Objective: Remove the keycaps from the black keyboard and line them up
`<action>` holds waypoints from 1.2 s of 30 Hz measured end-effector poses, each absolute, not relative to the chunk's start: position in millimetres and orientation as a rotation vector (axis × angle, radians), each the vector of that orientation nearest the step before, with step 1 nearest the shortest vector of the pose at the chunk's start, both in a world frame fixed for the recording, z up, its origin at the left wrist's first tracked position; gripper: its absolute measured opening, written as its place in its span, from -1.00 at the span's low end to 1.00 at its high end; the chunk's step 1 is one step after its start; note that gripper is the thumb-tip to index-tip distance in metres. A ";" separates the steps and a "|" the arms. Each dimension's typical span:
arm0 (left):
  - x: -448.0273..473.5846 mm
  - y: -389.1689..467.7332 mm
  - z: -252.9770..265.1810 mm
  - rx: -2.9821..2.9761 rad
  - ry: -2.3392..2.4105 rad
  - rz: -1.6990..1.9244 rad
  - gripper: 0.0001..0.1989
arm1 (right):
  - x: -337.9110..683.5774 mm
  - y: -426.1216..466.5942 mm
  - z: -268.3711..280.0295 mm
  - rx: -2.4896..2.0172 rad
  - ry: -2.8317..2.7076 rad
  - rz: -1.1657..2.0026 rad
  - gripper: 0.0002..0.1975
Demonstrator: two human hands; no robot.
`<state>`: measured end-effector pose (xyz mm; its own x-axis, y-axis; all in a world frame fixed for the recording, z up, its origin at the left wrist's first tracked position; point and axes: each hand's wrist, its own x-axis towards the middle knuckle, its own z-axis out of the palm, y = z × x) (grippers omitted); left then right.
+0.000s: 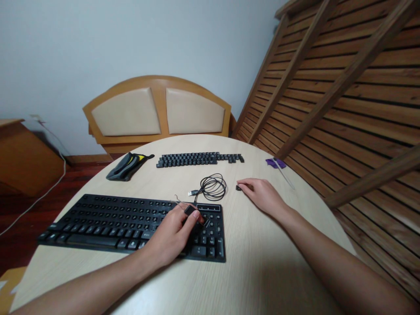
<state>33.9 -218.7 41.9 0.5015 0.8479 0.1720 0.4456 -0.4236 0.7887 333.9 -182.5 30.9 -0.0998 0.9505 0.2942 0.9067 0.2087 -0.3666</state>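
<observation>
A black keyboard (108, 241) lies at the left front of the table, most of its upper rows stripped to bare switches. Over its right part, my left hand (175, 229) is closed around a wire keycap puller (190, 210), whose thin wires stick out at both ends above the keys. To the right of the keyboard, my right hand (264, 197) rests low on the table, its fingers pinched at a small black keycap (238, 188). Farther back, removed keycaps (188, 159) stand in rows laid out like a keyboard. The keyboard's coiled USB cable (215, 187) lies between the hands.
A grey and black pouch with yellow lining (126, 167) sits at the back left of the round table (262, 262). At the right edge lie a purple cloth (274, 163) and a thin stick-like tool (285, 175). Wooden slats (344, 100) lean along the right side.
</observation>
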 end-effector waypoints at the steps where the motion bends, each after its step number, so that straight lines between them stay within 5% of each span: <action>1: 33.9 -218.6 42.0 2.054 1.055 0.749 -0.59 | 333.9 -182.8 30.9 -1.708 -2.024 0.125 -0.75; 36: 33.1 -219.7 41.5 2.032 1.044 0.703 -0.61 | 374.2 -79.2 16.2 -1.628 -1.914 -0.327 -0.76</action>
<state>33.1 -219.7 41.5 0.5199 0.8436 0.1344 0.4421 -0.4003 0.8027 374.2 -79.2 16.2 -0.0696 0.8101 0.5821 0.9574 0.2181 -0.1891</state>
